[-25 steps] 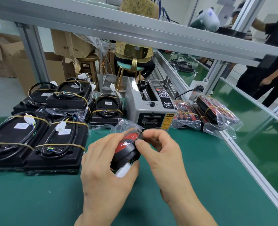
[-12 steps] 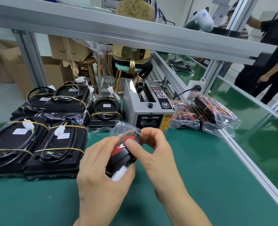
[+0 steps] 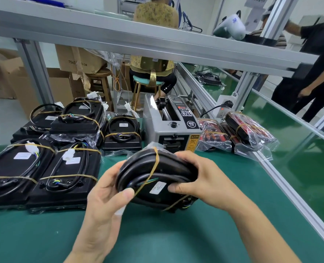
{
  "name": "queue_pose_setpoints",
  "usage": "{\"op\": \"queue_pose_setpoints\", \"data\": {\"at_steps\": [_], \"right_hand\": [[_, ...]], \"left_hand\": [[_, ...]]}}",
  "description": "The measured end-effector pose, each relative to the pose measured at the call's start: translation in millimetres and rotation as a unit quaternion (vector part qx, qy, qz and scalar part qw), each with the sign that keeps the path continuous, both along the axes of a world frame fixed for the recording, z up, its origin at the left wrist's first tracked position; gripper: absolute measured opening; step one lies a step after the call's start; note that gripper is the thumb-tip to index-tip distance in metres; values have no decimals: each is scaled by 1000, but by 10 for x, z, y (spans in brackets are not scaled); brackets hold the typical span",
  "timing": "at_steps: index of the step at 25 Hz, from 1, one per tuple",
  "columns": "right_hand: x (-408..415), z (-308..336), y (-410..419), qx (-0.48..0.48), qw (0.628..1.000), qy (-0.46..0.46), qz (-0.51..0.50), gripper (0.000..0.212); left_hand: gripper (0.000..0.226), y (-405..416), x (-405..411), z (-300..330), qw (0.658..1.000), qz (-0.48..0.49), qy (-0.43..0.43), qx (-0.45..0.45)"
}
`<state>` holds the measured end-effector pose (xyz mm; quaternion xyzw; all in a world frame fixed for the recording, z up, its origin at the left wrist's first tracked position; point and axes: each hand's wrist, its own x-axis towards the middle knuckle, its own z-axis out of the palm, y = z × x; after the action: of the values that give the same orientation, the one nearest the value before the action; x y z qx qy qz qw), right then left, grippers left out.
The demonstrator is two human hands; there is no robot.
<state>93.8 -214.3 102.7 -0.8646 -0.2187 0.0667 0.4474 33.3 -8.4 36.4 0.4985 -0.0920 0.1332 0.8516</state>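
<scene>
Over the green counter point(image 3: 176, 240), you hold the black lamp point(image 3: 168, 168) up in both hands. A moment ago its red side showed; now it is flipped, black back facing you. Your left hand point(image 3: 102, 205) and right hand point(image 3: 208, 179) each have fingers clamped on one end. The yellow band point(image 3: 156, 158) and small white label point(image 3: 158, 187) show now, so you can check them.

Too small to read: white label point(image 3: 158, 187) on the black housing point(image 3: 172, 168). Cropped at left frame edge: banded unit point(image 3: 9, 173).
</scene>
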Motion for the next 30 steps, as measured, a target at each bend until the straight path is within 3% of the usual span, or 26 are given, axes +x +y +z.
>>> {"op": "queue_pose_setpoints", "data": {"at_steps": [4,6,8,10,13,18,22,24,27,30], "right_hand": [[1,-76,-37,-213,959,-182,-46,56],[-27,-129,-2,-260,945,-192,-41,59],[-29,-132,35,-264,945,-186,-41,61],[-36,-101,57,-283,943,-171,-30,65],[-31,-8,36,-256,956,-143,-6,70],[71,98,172,-104,976,-173,85,15],[101,70,281,-133,959,-234,86,10],[119,50,359,-144,970,-194,31,14],[236,69,472,-162,984,-15,-74,19],[349,121,490,-132,979,140,-71,18]], "left_hand": [[59,265,74,7,978,57,25,200],[54,318,170,130,940,56,-20,336],[53,325,268,224,904,-14,-36,425],[44,302,315,297,887,-74,-2,455],[47,248,299,289,865,-45,19,500],[49,208,260,209,880,-26,35,472],[50,213,250,194,880,-32,17,473],[56,216,244,188,879,-36,-1,475],[72,235,225,188,877,-49,-30,477],[64,252,231,193,869,-62,-73,486]]}}
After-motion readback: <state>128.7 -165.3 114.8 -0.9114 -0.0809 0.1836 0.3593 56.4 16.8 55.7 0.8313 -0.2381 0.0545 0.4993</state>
